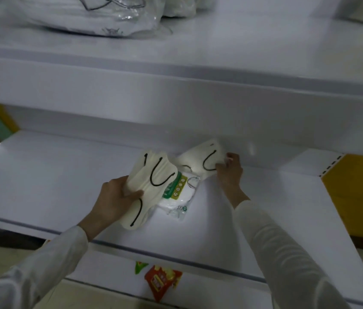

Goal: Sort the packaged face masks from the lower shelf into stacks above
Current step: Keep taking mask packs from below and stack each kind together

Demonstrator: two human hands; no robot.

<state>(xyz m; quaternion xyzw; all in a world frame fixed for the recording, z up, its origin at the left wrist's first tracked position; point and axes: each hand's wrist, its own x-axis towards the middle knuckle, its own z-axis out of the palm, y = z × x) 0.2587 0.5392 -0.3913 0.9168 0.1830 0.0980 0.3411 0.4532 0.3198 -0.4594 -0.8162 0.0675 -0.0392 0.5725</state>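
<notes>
My left hand (114, 197) grips a bundle of cream masks with black ear loops (151, 181), several held together above the lower shelf (53, 179). My right hand (229, 170) pinches the right edge of another cream mask pack with a black loop (200, 159), which lies at the back of the lower shelf. Between the two lies a clear pack with a green label and white masks (177, 195), flat on the shelf. On the upper shelf (220, 47), clear bags of white masks (82, 14) sit at the top left.
A red and yellow snack packet (162, 279) and a green one (140, 266) lie on the shelf below, near the front. A yellow panel (359, 192) closes the right side. The upper shelf's front lip (176, 90) overhangs the lower shelf.
</notes>
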